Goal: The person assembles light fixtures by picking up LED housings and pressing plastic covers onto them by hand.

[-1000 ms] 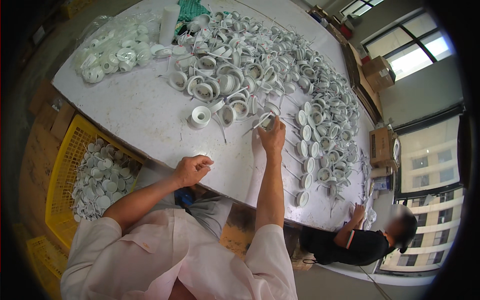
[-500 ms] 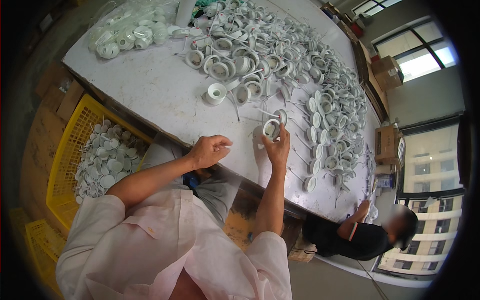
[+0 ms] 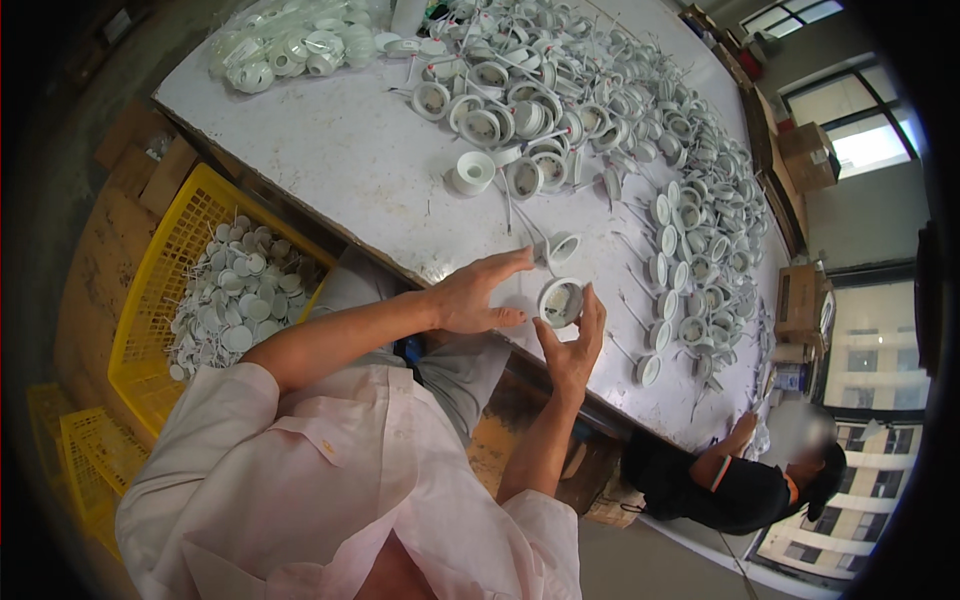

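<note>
The person's right hand (image 3: pixel 572 352) pinches a round white cup (image 3: pixel 560 302) between thumb and fingers, its open face turned up, just inside the near edge of the surface (image 3: pixel 330 160). The left hand (image 3: pixel 480 298) is empty and spread, thumb and forefinger pointing at that cup's left side, close by but seemingly not touching it. Just beyond the cup, on the side away from the person, is a wired white ring (image 3: pixel 565 248), tilted, its lead running off toward the middle; I can't tell whether it touches the cup.

Further in stands a white flanged piece (image 3: pixel 473 174), and behind it a dense heap of white rings (image 3: pixel 560 95) spreads to the far edge. To the right, small discs (image 3: pixel 660 270) run in a column toward the near edge. A clear bag (image 3: pixel 290 50) of white parts sits by the left edge. Below the near edge, toward the left corner, a yellow basket (image 3: pixel 128 345) holds flat white discs (image 3: pixel 240 295). At the right end, a co-worker in black (image 3: pixel 735 492) leans in.
</note>
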Available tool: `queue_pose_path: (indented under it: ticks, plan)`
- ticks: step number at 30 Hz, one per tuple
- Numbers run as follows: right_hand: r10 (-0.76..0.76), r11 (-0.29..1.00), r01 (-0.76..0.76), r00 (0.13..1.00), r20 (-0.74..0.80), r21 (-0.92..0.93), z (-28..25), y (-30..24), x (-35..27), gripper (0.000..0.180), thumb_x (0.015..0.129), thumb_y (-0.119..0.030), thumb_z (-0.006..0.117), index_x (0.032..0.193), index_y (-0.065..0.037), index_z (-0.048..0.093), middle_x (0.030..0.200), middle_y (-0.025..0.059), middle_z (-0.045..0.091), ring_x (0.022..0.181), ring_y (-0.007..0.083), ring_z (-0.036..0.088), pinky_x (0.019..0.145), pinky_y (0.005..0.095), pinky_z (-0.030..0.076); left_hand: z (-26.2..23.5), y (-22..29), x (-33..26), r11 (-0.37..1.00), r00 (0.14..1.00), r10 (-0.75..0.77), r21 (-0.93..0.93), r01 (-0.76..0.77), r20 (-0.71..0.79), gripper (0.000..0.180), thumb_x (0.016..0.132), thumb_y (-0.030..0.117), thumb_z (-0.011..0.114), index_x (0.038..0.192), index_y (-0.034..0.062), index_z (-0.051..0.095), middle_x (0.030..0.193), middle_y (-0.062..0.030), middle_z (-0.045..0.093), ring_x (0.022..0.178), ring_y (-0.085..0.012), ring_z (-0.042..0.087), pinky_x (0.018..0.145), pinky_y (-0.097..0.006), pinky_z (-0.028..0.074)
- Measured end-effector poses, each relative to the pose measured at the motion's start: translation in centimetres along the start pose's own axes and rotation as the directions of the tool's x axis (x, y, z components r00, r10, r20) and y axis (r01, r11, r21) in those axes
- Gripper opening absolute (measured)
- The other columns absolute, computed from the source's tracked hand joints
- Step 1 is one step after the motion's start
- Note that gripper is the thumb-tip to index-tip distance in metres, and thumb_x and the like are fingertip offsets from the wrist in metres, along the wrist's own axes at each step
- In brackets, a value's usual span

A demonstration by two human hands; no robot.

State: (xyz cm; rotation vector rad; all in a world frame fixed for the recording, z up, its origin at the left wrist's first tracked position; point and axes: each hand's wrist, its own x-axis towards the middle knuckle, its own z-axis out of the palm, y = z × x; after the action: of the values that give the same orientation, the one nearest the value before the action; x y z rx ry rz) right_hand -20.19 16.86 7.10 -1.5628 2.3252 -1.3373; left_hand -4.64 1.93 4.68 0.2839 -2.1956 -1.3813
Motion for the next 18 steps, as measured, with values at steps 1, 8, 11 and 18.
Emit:
queue_pose_path:
  ticks: [1, 8, 11, 18]
  plan:
    - [0.013, 1.0, -0.013, 1.0, -0.001, -0.003, 0.0, -0.6, 0.0, 0.083, 0.059, -0.004, 0.081, 0.133, 0.002, 0.045, 0.118, 0.0175, 0.052, 0.109, 0.0307, 0.054, 0.088, 0.0365, 0.047, 0.2, -0.3, 0.3, 0.999, 0.999, 0.041, 0.01, -0.041, 0.028, 0.069, 0.08, 0.033, 0.07, 0.135, 0.002, 0.042, 0.147, -0.018, 0.033, 0.137, -0.032, 0.03, 0.109, -0.043, 0.031]
    - [-0.083, 0.993, 0.073, 0.99, 0.115, 0.093, -0.3, -2.5, -0.4, 0.084, 0.059, -0.004, 0.081, 0.135, 0.002, 0.044, 0.124, 0.0186, 0.051, 0.114, 0.0312, 0.052, 0.094, 0.0377, 0.044, 0.0, -1.1, 0.9, 0.995, 0.986, 0.051, 0.075, -0.063, 0.158, 0.072, 0.08, 0.041, 0.07, 0.135, 0.0012, 0.045, 0.143, -0.022, 0.038, 0.138, -0.0323, 0.029, 0.11, -0.042, 0.028]
    - [-0.021, 0.983, -0.007, 0.989, 0.147, 0.182, -0.5, -2.6, -0.7, 0.085, 0.058, -0.001, 0.079, 0.136, 0.002, 0.043, 0.127, 0.0183, 0.049, 0.118, 0.0308, 0.051, 0.098, 0.0374, 0.042, -0.8, -0.5, 1.1, 0.991, 0.977, 0.093, 0.08, -0.11, 0.192, 0.071, 0.081, 0.042, 0.068, 0.134, 0.0006, 0.046, 0.14, -0.0229, 0.042, 0.136, -0.0335, 0.032, 0.109, -0.042, 0.03]
    - [-0.038, 0.788, -0.207, 0.924, 0.381, 0.58, -1.7, -3.4, -0.9, 0.092, 0.059, 0.005, 0.069, 0.143, -0.001, 0.032, 0.143, 0.0179, 0.037, 0.128, 0.0283, 0.042, 0.106, 0.038, 0.033, -3.1, 1.4, 1.8, 0.882, 0.856, -0.094, -0.357, 0.308, 0.508, 0.055, 0.088, 0.042, 0.063, 0.12, -0.0026, 0.057, 0.106, -0.0106, 0.064, 0.097, -0.016, 0.059, 0.086, -0.029, 0.046]
